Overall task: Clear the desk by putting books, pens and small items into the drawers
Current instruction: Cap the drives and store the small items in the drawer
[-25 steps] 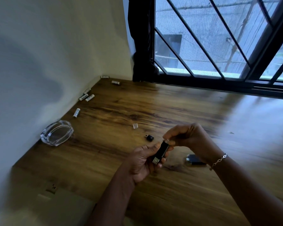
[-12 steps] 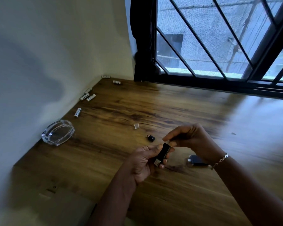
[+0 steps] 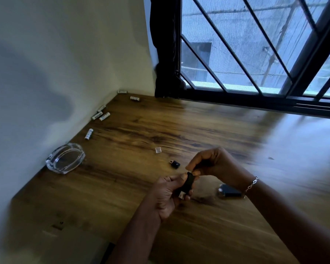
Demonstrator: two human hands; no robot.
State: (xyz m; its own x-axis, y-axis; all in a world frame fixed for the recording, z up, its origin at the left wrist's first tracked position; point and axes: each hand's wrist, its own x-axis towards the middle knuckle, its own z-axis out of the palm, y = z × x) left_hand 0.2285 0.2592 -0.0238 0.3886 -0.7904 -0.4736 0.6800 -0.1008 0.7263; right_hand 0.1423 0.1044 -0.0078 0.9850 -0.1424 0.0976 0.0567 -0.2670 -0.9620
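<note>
A black USB stick is gripped above the wooden desk by the left hand, its top end pinched by the right hand — a small adapter, a lighter and a glass ashtray are seen nearby, batteries along the wall.

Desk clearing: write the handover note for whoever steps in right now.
Left hand grips the black USB stick above the desk, metal plug down.
Right hand pinches the stick's top end.
On the desk: six batteries by the wall, nearest; glass ashtray; small clear cap; small black adapter; dark lighter under the right wrist.
Done: no books or pens left in view.
Left: all these small items; no drawer in view.
</note>
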